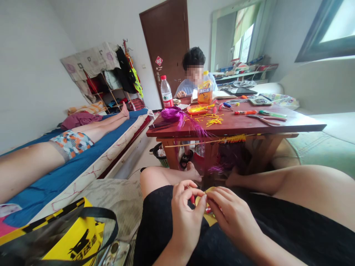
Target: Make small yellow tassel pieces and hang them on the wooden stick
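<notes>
Above my lap, my left hand [186, 218] and my right hand [234, 208] meet with their fingertips nearly touching. Thumb and index finger of the left are pinched together, and the fingers of the right are closed at the same spot. Whatever lies between the fingertips is thin and too small to name. Behind and below the fingers a yellow item [211, 220] with red bits rests on my lap, mostly covered by the hands. On the table lie a purple bundle of shiny strands [173, 113] and a pile of short yellow pieces [215, 121].
The red-brown table [233, 128] holds a water bottle [166, 92], an orange drink bottle [204, 90], pliers [264, 119] and a phone [260, 101]. A person [194, 74] sits behind it. Another lies on the bed [119, 133]. A yellow bag [80, 236] stands at lower left.
</notes>
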The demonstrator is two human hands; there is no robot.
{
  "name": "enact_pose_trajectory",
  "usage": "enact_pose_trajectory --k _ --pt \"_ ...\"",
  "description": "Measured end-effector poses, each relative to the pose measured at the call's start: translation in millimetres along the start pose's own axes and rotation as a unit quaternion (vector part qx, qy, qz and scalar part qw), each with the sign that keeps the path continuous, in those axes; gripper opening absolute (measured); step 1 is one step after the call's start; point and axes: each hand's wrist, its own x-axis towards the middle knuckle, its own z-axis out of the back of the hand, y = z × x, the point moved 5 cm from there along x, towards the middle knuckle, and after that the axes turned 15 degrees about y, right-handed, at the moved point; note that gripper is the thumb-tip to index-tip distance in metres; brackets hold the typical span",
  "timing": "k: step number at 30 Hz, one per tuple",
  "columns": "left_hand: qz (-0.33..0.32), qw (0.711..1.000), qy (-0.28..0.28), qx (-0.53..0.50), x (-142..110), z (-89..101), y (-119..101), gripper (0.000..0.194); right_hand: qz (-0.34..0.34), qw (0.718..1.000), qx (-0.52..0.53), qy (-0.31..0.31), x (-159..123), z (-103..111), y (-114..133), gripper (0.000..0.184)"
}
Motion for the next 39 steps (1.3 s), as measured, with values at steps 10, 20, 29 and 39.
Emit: enact_pose_trajectory --k 10,20,29,39 --pt "0.103 0.970 0.027 -0.217 1 -6.4 15 0.010 0.054 0.994 -0.070 -0.069 1 6 9 0.033" --pt "0.154 0.897 0.055 -0.411 -1 -20.0 21 0.012 0.002 1.000 -0.016 -0.011 2 4 4 0.028" --pt "0.034 0.989 -0.014 -0.146 -6 -5.7 9 0.009 -0.034 0.998 0.044 0.012 0 -3 -2 0.022" --pt "0.109 0.909 0.027 -0.402 -6 -24.0 27 0.010 -0.023 0.998 0.044 -0.025 -2 -1 -1 0.022"
